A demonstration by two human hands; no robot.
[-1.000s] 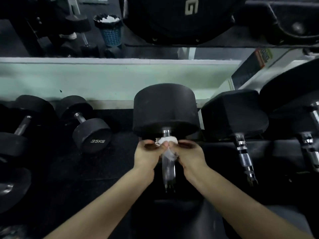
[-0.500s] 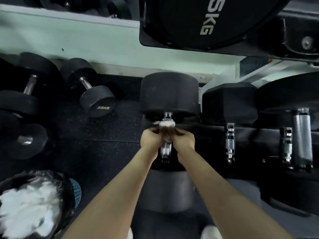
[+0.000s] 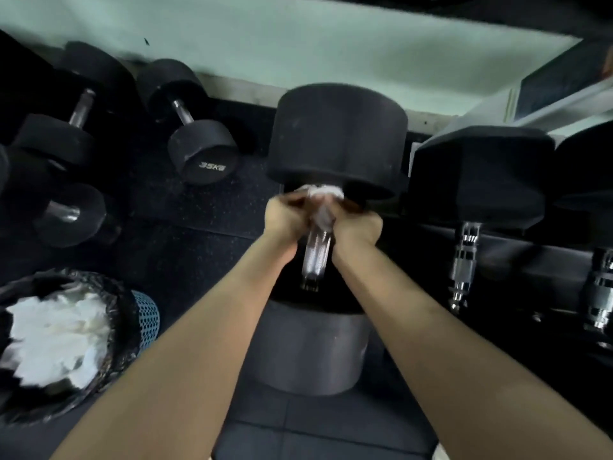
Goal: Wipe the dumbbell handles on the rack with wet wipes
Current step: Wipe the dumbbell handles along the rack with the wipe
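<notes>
round dumbbell [image 3: 338, 137]: black, lies on the rack [image 3: 537, 257] in the middle of the view, one head far and one head near, with the chrome handle [image 3: 315, 257] between them.
wet wipe [image 3: 323, 195]: white and crumpled, wraps the far end of the handle, just under the far head of the round dumbbell.
left hand [image 3: 285, 215]: fingers curled, grips the wet wipe from the left side of the handle.
right hand [image 3: 360, 227]: fingers curled, grips the same wet wipe from the right side of the handle; meets the left hand over it.
bare part of the handle: shows on the near side of both hands, shiny and blurred.
hex dumbbell [image 3: 481, 174]: black, just to the right of the round dumbbell, on the same rack, its ribbed chrome bar uncovered.
35KG dumbbell [image 3: 202, 154]: on the floor, to the left of the round dumbbell, apart from it.
mesh bin [image 3: 147, 318]: blue, lined with a black bag, holds white crumpled wipes, stands on the floor to the left of the near head of the round dumbbell.
wall [image 3: 298, 34]: pale green, behind the far head of the round dumbbell.
</notes>
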